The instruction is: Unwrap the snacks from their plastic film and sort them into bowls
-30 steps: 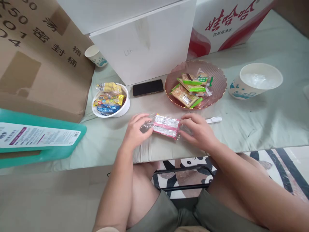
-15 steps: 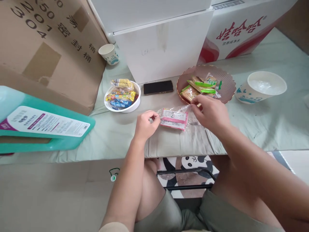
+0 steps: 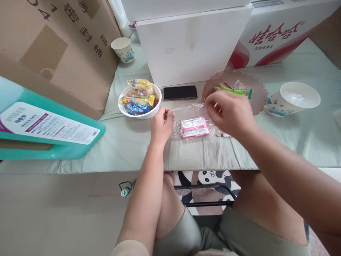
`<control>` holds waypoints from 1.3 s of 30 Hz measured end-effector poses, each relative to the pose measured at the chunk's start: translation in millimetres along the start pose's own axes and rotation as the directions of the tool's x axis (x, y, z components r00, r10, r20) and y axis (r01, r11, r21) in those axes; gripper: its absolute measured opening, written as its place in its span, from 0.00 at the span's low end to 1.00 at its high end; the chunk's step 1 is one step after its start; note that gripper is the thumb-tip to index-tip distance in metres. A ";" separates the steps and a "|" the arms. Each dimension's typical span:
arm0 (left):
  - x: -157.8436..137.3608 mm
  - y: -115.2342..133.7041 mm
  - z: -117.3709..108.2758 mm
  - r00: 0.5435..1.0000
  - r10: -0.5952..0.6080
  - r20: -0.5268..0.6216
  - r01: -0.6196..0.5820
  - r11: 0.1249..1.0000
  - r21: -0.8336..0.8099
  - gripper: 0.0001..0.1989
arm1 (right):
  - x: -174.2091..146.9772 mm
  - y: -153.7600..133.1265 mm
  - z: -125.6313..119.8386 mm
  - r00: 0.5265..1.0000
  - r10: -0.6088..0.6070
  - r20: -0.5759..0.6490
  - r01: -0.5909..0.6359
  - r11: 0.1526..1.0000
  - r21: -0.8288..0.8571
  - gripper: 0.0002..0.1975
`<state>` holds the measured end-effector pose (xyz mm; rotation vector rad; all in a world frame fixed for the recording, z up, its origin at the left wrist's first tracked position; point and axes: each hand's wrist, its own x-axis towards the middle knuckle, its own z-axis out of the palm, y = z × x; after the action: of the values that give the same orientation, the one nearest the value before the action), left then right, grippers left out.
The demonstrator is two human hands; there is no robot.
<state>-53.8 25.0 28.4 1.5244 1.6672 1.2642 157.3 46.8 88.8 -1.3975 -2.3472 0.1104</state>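
A pink-and-silver packet (image 3: 195, 127) lies just right of the frame's centre, inside a larger clear plastic bag (image 3: 183, 113), on a pale green cloth-covered surface (image 3: 128, 145). The packet seems to rest its weight there, which would leave the hands only the loose film to manage.

At the bag's left edge is the person's left hand (image 3: 162, 124), its grip pressed together, thumb against curled fingers, pinching the film. At the upper right corner of the bag is the right hand (image 3: 230, 110), blurred, with fingers curled inward; whether its grip is closed on the film, I cannot tell. Holding from opposite sides likely keeps the film spread flat between them.

Above and left of the bag, a white bowl (image 3: 145, 115) gathers small wrapped snacks (image 3: 138, 99). A dark phone (image 3: 180, 92) lies above the bag. Behind the right hand, a pinkish scalloped dish (image 3: 257, 83) holds green-wrapped biscuits (image 3: 234, 89), partly hidden. A paper tub (image 3: 278, 107) with clear plastic inside stands at the right.

Along the top are a white box (image 3: 191, 49) and a red-and-white carton (image 3: 277, 39); at upper left, a paper cup (image 3: 123, 53) beside a cardboard box (image 3: 71, 67). A green jug (image 3: 66, 151) fills the left edge.
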 end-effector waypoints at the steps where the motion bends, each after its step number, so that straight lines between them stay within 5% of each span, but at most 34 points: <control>1: 1.4 -1.5 -0.5 1.000 -0.007 0.010 0.007 1.000 -0.005 0.10 | -2.3 -6.1 3.9 0.992 -0.107 0.067 0.104 0.993 0.049 0.13; 3: 3.7 -3.9 -1.3 1.000 -0.012 0.019 0.012 1.000 -0.002 0.10 | -4.7 -14.4 15.3 0.948 -0.241 0.210 0.223 0.969 0.106 0.15; 6: 6.7 -7.2 -2.2 1.000 0.001 -0.001 -0.001 1.000 0.018 0.09 | -4.3 -12.9 34.2 0.899 -0.260 0.352 0.259 0.965 0.051 0.20; 8: 9.1 -9.9 -3.3 1.000 -0.002 -0.024 0.003 0.999 0.043 0.09 | -6.2 -4.8 42.9 0.885 -0.264 0.385 0.280 0.960 0.014 0.12; 15: 19.5 -16.5 -6.2 0.998 -0.061 -0.026 0.063 0.996 0.071 0.08 | -45.0 11.0 41.6 0.901 -0.433 0.020 0.433 0.901 -0.018 0.09; 18: 20.1 -18.1 -5.7 0.998 -0.061 -0.025 0.063 0.993 0.099 0.08 | -70.9 7.2 34.4 0.893 -0.450 0.002 0.449 0.892 -0.048 0.11; 22: 18.6 -22.1 -5.4 0.998 -0.056 -0.014 0.057 0.986 0.154 0.08 | -103.8 5.1 27.7 0.902 -0.364 0.231 0.390 0.918 -0.078 0.13; 26: 15.4 -23.2 -5.5 0.995 -0.101 -0.002 0.097 0.953 0.286 0.07 | -116.9 6.5 17.5 0.838 -0.204 0.506 0.219 0.975 0.031 0.10; 28: 11.8 -20.8 -5.5 0.990 -0.140 -0.014 0.135 0.919 0.371 0.05 | -110.8 7.2 9.7 0.850 -0.170 0.499 0.144 0.985 0.090 0.12; 32: 1.9 -14.6 -4.5 0.989 -0.146 -0.029 0.145 0.903 0.406 0.09 | -75.0 7.2 2.7 0.957 -0.114 0.265 0.079 0.987 0.140 0.14; 34: -2.3 -13.6 -3.6 0.989 -0.148 -0.009 0.140 0.915 0.379 0.13 | -51.6 6.0 9.6 0.927 -0.228 0.299 0.190 0.970 0.151 0.13; 36: -4.9 -14.4 -2.7 0.985 -0.172 0.027 0.150 0.919 0.364 0.19 | -30.7 4.0 21.8 0.843 -0.345 0.413 0.322 0.938 0.126 0.23; 39: -5.6 -17.8 -2.8 0.976 -0.201 0.083 0.154 0.909 0.388 0.21 | -12.5 0.6 39.1 0.779 -0.332 0.532 0.405 0.914 -0.021 0.34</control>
<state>-63.0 20.3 12.7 1.5817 2.0010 0.7654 148.2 41.6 49.1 -1.0110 -3.0946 0.2475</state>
